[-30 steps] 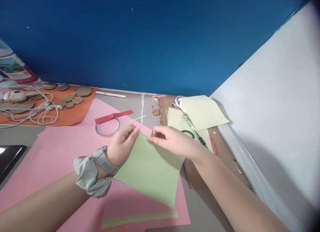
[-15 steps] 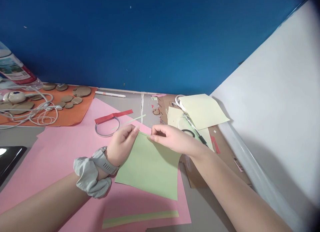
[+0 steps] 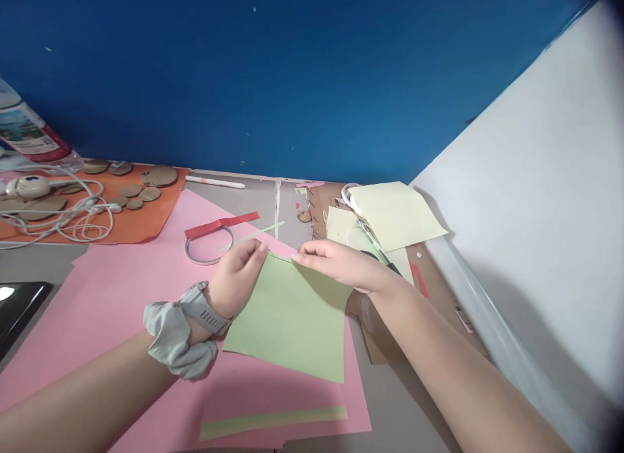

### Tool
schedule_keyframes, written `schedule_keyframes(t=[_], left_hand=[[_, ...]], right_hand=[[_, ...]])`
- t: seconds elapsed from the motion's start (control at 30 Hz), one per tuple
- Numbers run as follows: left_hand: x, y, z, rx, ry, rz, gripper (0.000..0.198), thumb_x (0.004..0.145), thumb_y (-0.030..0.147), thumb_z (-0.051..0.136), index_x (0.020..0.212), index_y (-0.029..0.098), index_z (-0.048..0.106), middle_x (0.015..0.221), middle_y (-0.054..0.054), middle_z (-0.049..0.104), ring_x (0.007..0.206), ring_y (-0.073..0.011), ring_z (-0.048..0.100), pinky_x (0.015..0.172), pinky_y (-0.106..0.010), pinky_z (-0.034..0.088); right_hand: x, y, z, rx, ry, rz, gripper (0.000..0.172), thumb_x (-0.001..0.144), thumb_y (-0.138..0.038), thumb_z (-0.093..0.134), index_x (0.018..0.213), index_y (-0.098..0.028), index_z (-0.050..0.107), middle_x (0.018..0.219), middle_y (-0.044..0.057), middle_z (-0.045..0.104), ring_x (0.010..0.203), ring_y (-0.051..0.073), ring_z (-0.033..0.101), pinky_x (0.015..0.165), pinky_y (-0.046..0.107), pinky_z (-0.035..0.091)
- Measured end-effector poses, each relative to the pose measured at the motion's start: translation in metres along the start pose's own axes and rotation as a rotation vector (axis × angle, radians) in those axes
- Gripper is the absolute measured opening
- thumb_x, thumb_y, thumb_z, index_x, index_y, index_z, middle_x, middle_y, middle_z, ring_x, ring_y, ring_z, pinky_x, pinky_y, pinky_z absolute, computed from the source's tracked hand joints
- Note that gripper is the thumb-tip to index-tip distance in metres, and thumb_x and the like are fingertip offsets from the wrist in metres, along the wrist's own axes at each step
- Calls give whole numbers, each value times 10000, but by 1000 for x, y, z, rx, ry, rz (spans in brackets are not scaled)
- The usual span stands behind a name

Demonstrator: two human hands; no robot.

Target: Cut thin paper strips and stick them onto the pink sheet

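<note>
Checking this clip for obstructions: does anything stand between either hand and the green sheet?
Nothing visible does: the left hand and right hand are both directly on the green sheet, fingers at its far edge.

Brown cardboard rounds [image 3: 159, 175] and white earphones [image 3: 116, 208] are spread on an orange sheet [image 3: 151, 220] near a bottle [image 3: 33, 133], a white pen [image 3: 215, 182] is laid by the blue wall [image 3: 292, 82], and a shiny black thing [image 3: 20, 313] is seen at the left.

The front sheet [image 3: 292, 316] is plain pale green; the rear sheet [image 3: 400, 216], pale yellow; the large paper [image 3: 121, 277], pink; the bottle label [image 3: 26, 129], indistinct, seems blue-green above a red band.
</note>
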State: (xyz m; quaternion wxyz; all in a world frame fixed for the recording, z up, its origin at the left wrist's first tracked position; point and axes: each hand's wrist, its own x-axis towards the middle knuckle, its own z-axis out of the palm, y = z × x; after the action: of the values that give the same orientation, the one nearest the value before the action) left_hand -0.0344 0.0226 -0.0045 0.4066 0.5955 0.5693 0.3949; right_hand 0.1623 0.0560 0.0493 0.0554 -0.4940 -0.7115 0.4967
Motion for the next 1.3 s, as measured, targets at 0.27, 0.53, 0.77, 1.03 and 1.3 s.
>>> schedule_keyframes(t=[0.27, 0.53, 0.77, 1.03, 1.3], left_hand=[[-3, 3, 3, -17, 90, 159, 186, 900, 360, 440, 943, 198, 522, 897, -30, 607, 850, -166, 568, 739, -273, 439], [-7, 5, 5, 383, 56, 363, 164, 866, 313, 534, 795, 217, 646, 861, -36, 648, 894, -209, 538, 849, -369, 377], [2, 6, 1, 111, -106, 253, 252, 856, 336, 517, 656, 188, 554, 687, -7, 574, 703, -148, 525, 704, -275, 405], [0, 5, -1, -33, -45, 27, 293, 812, 462, 569, 801, 172, 608, 629, 27, 503, 537, -95, 394, 508, -231, 320], [1, 5, 1, -66, -34, -72, 356, 802, 502, 558, 797, 155, 637, 698, -18, 607, 618, -126, 504, 550, -233, 380]], right_hand=[[-8, -9, -4, -120, 56, 9, 270, 854, -466, 494, 794, -214, 568, 794, 4, 598, 672, 138, 498, 562, 256, 309], [-16, -12, 5, -247, 116, -41, 293, 898, -464, 427, 771, -235, 558, 672, -23, 541, 553, 114, 409, 519, 262, 257], [-17, -17, 1, -229, 52, -81, 282, 920, -448, 405, 763, -231, 492, 659, -41, 458, 559, 104, 371, 514, 252, 238], [-17, -16, -4, -198, 55, -69, 270, 921, -441, 408, 775, -232, 495, 672, -43, 424, 585, 105, 363, 527, 248, 242], [-13, -13, -1, -211, 78, -59, 260, 912, -441, 419, 780, -234, 506, 664, -45, 437, 572, 103, 363, 526, 247, 255]])
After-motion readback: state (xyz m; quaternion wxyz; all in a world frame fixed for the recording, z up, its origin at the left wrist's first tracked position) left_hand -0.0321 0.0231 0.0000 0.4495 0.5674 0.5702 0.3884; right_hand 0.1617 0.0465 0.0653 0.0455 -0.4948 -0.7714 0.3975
